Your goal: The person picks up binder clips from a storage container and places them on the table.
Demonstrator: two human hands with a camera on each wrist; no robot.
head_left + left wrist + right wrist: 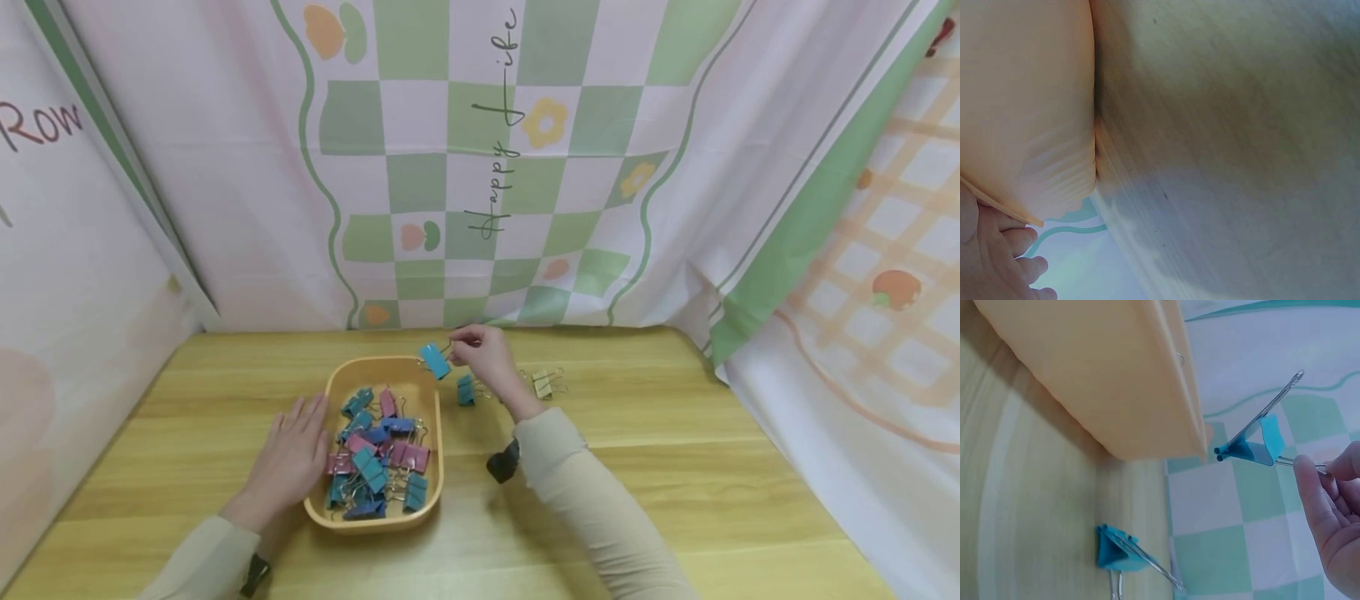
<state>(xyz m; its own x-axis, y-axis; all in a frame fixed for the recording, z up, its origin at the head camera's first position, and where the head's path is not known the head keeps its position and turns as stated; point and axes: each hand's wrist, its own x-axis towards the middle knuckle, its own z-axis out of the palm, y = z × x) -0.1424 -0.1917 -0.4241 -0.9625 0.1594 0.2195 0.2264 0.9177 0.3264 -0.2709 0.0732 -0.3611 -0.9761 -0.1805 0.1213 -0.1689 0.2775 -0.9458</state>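
Note:
My right hand [486,357] pinches one wire handle of a blue binder clip [435,361] between thumb and fingertips. In the head view that clip overlaps the back right corner of a yellow-orange plastic bin [440,450]; the right wrist view has the clip [1266,440] hanging past the bin's rim. Inside the bin lie several binder clips in teal, pink and blue, among them a teal clip [370,469] on top. With fingers extended, my left hand [294,450] rests against the bin's left rim. The left wrist view shows its fingers [1019,240] at the rim.
On the wooden table [637,500], right of the bin, are a teal binder clip [467,390] and a pale yellow one [542,384], partly behind my right wrist. A checkered curtain [480,167] hangs along the table's back edge, with more cloth at both sides.

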